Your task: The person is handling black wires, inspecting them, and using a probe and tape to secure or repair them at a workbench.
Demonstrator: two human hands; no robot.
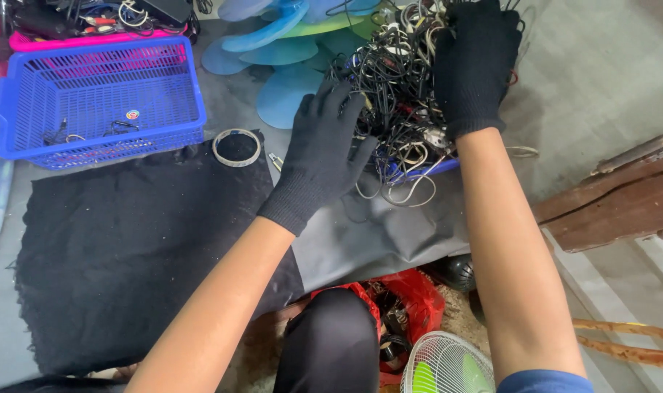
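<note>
Both my hands wear black knit gloves. My left hand (320, 149) lies with fingers spread on the near left edge of a big tangled pile of black and white cables (401, 102). My right hand (477, 62) presses down on the top right of the same pile, fingers curled into the wires. The pile rests on a grey sheet (360, 244) over the floor. Whether either hand grips a single cable cannot be told.
A blue plastic basket (98, 98) with a few small wires stands at upper left, a pink basket (77, 38) behind it. A black cloth (128, 240) covers the left floor, with a tape ring (237, 147) at its top. Blue fan blades (288, 51), a red bag (411, 298), a fan grille (444, 364) and a wooden bench (615, 200) surround.
</note>
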